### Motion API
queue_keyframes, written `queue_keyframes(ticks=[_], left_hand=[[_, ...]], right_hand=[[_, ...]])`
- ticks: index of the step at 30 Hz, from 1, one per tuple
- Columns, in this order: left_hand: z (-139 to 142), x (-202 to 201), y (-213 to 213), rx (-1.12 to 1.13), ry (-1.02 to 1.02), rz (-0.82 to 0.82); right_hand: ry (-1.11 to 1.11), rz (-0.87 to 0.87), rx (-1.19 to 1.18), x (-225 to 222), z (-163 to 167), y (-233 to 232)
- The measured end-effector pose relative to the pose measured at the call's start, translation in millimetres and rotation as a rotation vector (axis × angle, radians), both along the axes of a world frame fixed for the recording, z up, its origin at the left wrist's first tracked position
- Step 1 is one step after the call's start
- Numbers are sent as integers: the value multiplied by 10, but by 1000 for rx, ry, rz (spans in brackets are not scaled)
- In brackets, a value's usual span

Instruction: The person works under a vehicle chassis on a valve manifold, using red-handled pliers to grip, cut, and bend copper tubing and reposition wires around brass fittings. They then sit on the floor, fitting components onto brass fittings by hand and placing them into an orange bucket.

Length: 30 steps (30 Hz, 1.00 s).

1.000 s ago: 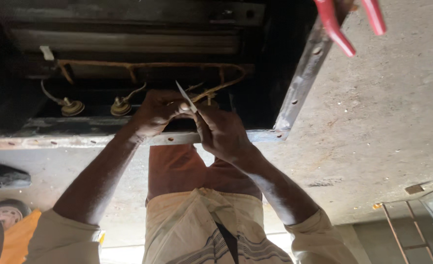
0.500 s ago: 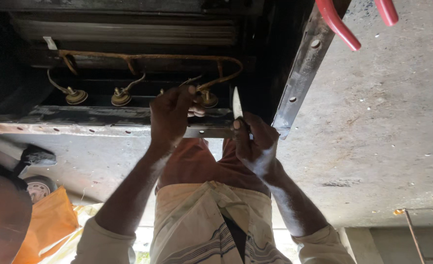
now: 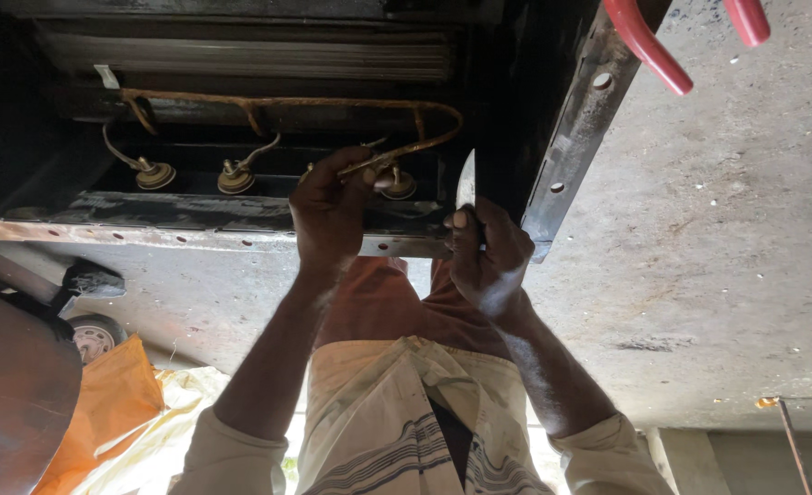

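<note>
An open black metal casing (image 3: pixel 241 215) lies on the concrete floor. A rusty bent pipe (image 3: pixel 287 103) runs inside it, with thin tubes leading down to brass fittings (image 3: pixel 154 174). My left hand (image 3: pixel 333 215) grips the pipe's right end, close to a brass fitting (image 3: pixel 397 186). To its right, my right hand (image 3: pixel 487 255) holds a small knife (image 3: pixel 466 181), blade pointing up and away from the pipe, next to the casing's perforated side rail (image 3: pixel 576 128).
Red plier handles (image 3: pixel 649 50) hang in at the top right over the concrete floor (image 3: pixel 727 238). An orange cloth (image 3: pixel 108 403) and a small wheel (image 3: pixel 94 337) lie at the lower left, beside a dark rounded object (image 3: pixel 12 394). A thin metal frame (image 3: pixel 791 431) stands at the lower right.
My right hand has drawn the knife away from the pipe to the right and turned the blade upright. My left hand stays on the pipe. The view has shifted a little.
</note>
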State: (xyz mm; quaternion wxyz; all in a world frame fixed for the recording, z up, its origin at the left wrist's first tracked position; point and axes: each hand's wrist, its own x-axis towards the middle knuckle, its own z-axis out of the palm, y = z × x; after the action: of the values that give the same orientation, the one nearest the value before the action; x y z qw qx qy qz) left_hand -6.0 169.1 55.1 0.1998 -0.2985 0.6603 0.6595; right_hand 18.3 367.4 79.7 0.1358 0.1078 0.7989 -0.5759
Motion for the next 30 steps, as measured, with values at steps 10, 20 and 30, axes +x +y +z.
queue_keyframes(ticks=[10,20,30], left_hand=[[28,-144,-134,409,7,34],[-246,-296,-384,222,154,-393],[-77,-178,-141,-7,-31,-234]], right_hand=[[54,-1,11,-9,8,-9],[36,1,-84,-29,-5,0],[45,2,-31,-34,18,8]])
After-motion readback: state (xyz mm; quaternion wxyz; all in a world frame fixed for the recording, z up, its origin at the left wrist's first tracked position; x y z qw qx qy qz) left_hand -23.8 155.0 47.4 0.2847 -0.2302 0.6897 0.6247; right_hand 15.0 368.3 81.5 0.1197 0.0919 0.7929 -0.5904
